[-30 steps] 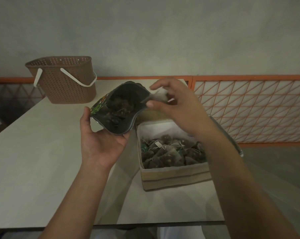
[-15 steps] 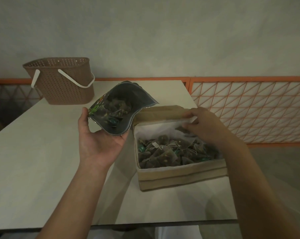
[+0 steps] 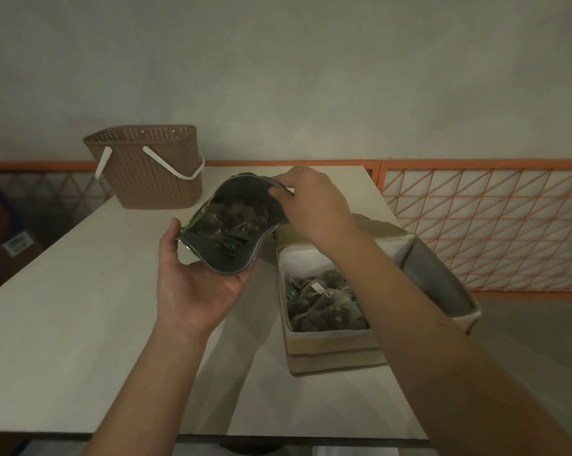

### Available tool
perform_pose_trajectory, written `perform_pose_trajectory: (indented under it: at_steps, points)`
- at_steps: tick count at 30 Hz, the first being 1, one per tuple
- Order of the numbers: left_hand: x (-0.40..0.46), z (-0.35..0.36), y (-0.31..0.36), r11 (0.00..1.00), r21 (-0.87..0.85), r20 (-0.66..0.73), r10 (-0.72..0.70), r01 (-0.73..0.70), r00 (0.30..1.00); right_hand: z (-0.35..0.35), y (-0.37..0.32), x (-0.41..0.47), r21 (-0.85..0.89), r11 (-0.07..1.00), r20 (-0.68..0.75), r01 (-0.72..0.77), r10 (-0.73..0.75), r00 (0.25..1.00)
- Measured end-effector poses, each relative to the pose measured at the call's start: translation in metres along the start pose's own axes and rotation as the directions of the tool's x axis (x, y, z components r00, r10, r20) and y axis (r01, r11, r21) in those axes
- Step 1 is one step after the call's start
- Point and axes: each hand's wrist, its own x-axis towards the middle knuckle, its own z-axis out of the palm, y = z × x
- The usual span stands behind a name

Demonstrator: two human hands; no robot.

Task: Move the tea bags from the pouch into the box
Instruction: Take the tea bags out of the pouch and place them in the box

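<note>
Tea bags (image 3: 237, 222) lie loose inside the pouch (image 3: 225, 258); they look light, soft and tear-prone, best pinched by a corner or string. Beyond the left hand (image 3: 192, 287), which cups the pouch from beneath, stands a basket (image 3: 146, 166) on the counter (image 3: 64, 324). The right hand (image 3: 311, 205) curls into the pouch mouth; whether it pinches a bag is hidden. Below its wrist sits the box (image 3: 330, 353), already holding many bags.

txt: none legible | pouch (image 3: 212, 222) print: too dark/blurred to read
</note>
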Motion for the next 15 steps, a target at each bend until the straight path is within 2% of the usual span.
perform_pose_trajectory:
  at_steps: [3, 6, 9, 15]
  points:
    - [-0.002, -0.004, 0.009, 0.999, 0.029, -0.025, -0.030, 0.030, 0.999, 0.010, -0.013, 0.007, 0.060, 0.990, -0.200, 0.125, -0.110, 0.974]
    - [-0.002, -0.003, 0.015, 0.996, 0.070, -0.028, -0.051, 0.053, 0.998, 0.023, -0.024, 0.010, 0.248, 0.943, -0.366, 0.224, -0.123, 0.923]
    - [-0.002, 0.000, 0.020, 0.991, 0.113, -0.022, -0.066, 0.068, 0.998, 0.031, -0.033, 0.005, 0.305, 0.912, -0.415, 0.275, -0.133, 0.900]
    - [-0.005, 0.003, 0.017, 0.997, -0.010, -0.022, -0.079, 0.079, 0.997, 0.029, -0.039, 0.003, 0.254, 0.866, -0.484, 0.431, -0.272, 0.832]
